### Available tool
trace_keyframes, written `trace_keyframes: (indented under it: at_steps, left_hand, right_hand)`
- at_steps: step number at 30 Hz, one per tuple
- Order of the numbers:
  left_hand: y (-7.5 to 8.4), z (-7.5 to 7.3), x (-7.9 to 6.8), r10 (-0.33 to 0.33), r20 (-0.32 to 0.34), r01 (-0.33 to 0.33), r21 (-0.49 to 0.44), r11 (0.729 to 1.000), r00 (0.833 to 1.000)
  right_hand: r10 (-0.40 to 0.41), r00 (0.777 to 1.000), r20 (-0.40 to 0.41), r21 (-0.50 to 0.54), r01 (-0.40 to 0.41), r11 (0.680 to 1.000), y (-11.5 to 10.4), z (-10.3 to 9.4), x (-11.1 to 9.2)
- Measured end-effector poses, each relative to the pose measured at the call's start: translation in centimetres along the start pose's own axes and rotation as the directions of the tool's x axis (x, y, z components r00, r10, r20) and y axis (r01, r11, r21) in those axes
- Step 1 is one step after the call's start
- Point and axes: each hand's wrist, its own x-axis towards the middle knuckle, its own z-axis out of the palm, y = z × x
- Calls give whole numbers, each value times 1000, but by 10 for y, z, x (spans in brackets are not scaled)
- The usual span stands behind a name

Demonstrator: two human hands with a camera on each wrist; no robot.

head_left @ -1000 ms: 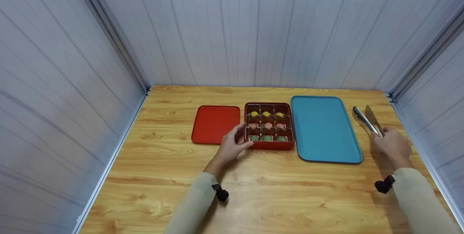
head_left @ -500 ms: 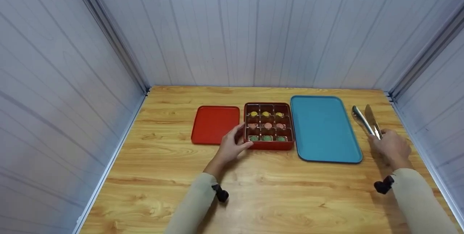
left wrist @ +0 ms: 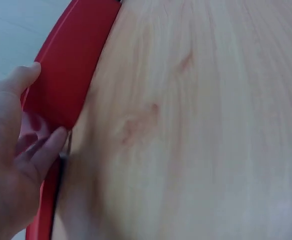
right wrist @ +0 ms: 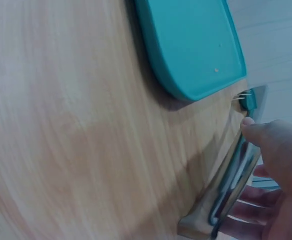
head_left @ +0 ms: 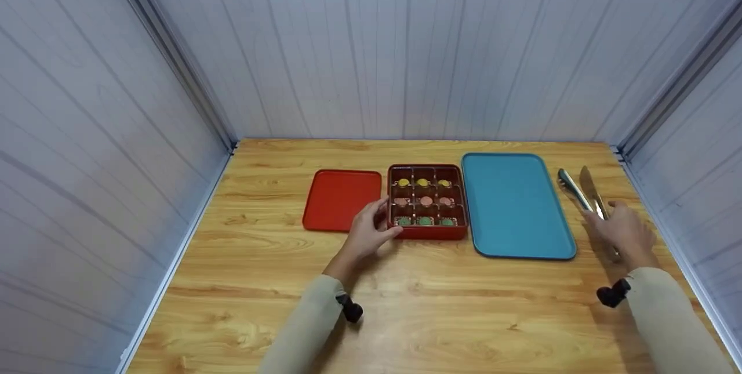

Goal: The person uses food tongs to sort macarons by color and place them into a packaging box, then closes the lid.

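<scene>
A red box (head_left: 429, 233) with a divided insert holds three rows of small sweets: yellow at the back, pink in the middle, green in front. My left hand (head_left: 369, 233) grips its front left corner, thumb on the front wall and fingers along the left side; the box wall (left wrist: 70, 65) shows between them in the left wrist view. At the right, metal serving tongs (head_left: 579, 191) lie with a forked arm and a flat blade-like arm spread apart. My right hand (head_left: 626, 233) holds them, thumb on one side and fingers on the other; their joined end (right wrist: 196, 225) sticks out beyond the hand.
A flat red lid (head_left: 342, 200) lies just left of the box. The blue tray (head_left: 516, 206) sits between box and tongs, close against the box's right side. White panel walls (head_left: 382, 49) enclose the wooden table (head_left: 440, 304) at the back and both sides.
The right hand has shifted slightly on the tongs, so their joined end now shows below it. The left hand stays at the box corner. The whole view has drifted a little.
</scene>
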Motion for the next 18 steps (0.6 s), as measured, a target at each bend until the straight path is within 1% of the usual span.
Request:
trace_keyframes:
  at_steps: [3, 4, 5, 7, 10, 13, 16, 17, 18]
  left_hand:
    - [6, -2, 3, 9, -25, -7, 44, 999, 1000]
    - [16, -5, 2, -20, -24, 21, 45, 999, 1000]
    - [22, -7, 2, -39, -22, 40, 40, 998, 999]
    - [26, -10, 5, -49, -30, 50, 47, 998, 998]
    - [29, -16, 10, -38, -46, 40, 65, 997, 998]
    - [30, -23, 15, -18, -65, 23, 76, 997, 998]
    - [31, -33, 20, -8, -85, 14, 75, 997, 996]
    - [19, -35, 25, 15, -91, -8, 75, 997, 996]
    - [20, -39, 27, 14, -98, -7, 76, 997, 995]
  right_hand:
    - [-35, 993, -110, 3, 36, 999, -7, 1, 2]
    - [-47, 988, -146, 6, 49, 999, -11, 2, 2]
    - [-55, 983, -174, 9, 58, 998, -15, 2, 3]
    - [-69, 974, -214, 28, 76, 997, -23, 4, 2]
    - [-80, 965, -251, 68, 100, 993, -37, 5, 1]
    - [-93, 959, -268, 109, 126, 986, -53, 7, 0]
    - [-124, 951, -285, 134, 168, 977, -72, 11, -2]
    - [-137, 947, -289, 143, 185, 972, -79, 13, -2]
    - [-154, 941, -300, 146, 205, 968, -86, 15, -3]
